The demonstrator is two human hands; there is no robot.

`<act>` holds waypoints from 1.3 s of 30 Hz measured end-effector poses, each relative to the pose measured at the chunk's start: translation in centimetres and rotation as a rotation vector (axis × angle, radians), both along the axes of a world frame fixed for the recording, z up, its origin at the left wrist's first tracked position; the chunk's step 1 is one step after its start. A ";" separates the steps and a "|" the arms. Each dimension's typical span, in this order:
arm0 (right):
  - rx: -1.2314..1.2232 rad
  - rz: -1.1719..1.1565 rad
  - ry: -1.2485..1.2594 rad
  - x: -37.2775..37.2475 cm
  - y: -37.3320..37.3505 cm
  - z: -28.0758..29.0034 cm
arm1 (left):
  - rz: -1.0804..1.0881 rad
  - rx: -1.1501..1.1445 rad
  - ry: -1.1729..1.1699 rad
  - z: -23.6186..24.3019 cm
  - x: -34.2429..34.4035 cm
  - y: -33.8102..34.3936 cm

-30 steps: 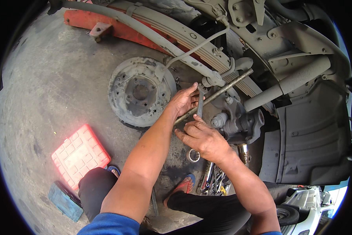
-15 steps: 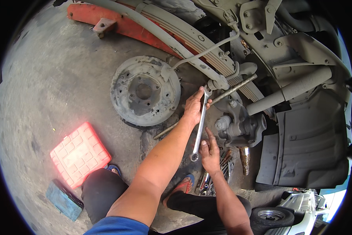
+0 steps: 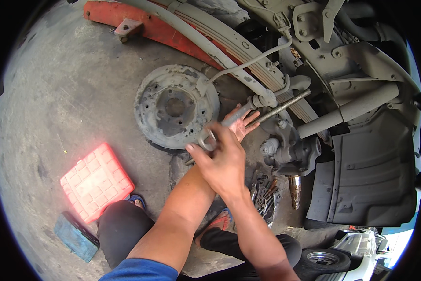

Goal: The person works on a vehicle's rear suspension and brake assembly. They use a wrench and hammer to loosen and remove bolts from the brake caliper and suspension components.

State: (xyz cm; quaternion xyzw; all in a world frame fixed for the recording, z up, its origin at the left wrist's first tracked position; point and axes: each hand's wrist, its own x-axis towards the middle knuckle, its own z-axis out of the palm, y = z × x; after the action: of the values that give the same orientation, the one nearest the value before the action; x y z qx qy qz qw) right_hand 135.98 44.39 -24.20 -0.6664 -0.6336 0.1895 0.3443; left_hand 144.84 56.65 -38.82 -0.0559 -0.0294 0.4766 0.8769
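Observation:
A long steel wrench [image 3: 239, 115] sits with its far end at the tie rod joint [image 3: 265, 98], slanting toward me. My right hand [image 3: 222, 161] crosses over my left forearm, thumb and fingers around the wrench's near ring end; motion blurs it somewhat. Beneath the shaft lies my left hand [image 3: 242, 125], palm up and fingers spread, not wrapped round the wrench. A metal bar [image 3: 287, 103] passes close by its fingertips. The joint belongs to a long grey rod [image 3: 196, 47]. How the wrench's far end seats there is too small to tell.
A round grey brake plate [image 3: 149, 110] lies left of my hands. Leaf springs [image 3: 229, 40] and a red beam [image 3: 107, 16] run behind. The steering knuckle [image 3: 285, 157] and black splash guard [image 3: 372, 168] stand right. Loose tools [image 3: 265, 199] and a red case [image 3: 97, 182] rest below.
The wrench's near end has swung left and up toward the brake plate. My right hand moved from beside it onto that end. My left hand's fingers opened from the shaft.

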 end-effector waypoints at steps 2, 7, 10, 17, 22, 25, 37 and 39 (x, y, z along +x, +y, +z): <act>0.058 0.106 -0.198 -1.2 4.5 -0.1 | -0.058 0.007 0.045 -0.4 -0.1 -0.1; -0.011 0.269 -0.609 -1.2 13.8 -2.7 | -0.028 0.153 0.277 0.7 -0.8 0.2; 0.017 0.194 -0.835 -1.5 15.4 -4.5 | 0.004 0.247 0.556 2.4 -0.7 0.6; -0.140 0.414 -0.808 -0.3 13.7 -4.9 | 0.211 -0.012 0.733 4.8 -0.3 1.2; -0.160 0.359 -0.812 -0.7 14.1 -3.8 | 0.215 -0.061 0.799 5.5 -0.4 1.4; -0.109 0.343 -0.736 -1.9 13.2 -3.1 | 0.317 -0.058 0.812 5.4 -0.4 1.5; 0.018 0.708 -0.773 9.8 -0.4 3.2 | 0.162 0.115 0.199 1.6 -0.4 -0.7; -0.040 0.712 -0.781 11.5 -2.1 2.6 | 0.087 0.055 0.175 2.3 -0.7 -0.4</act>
State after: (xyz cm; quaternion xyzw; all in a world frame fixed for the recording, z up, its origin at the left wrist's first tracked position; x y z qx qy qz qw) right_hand 147.44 42.26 -21.64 -0.4374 -0.8980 0.0445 -0.0160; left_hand 144.15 56.23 -36.55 0.0112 0.0320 0.5163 0.8557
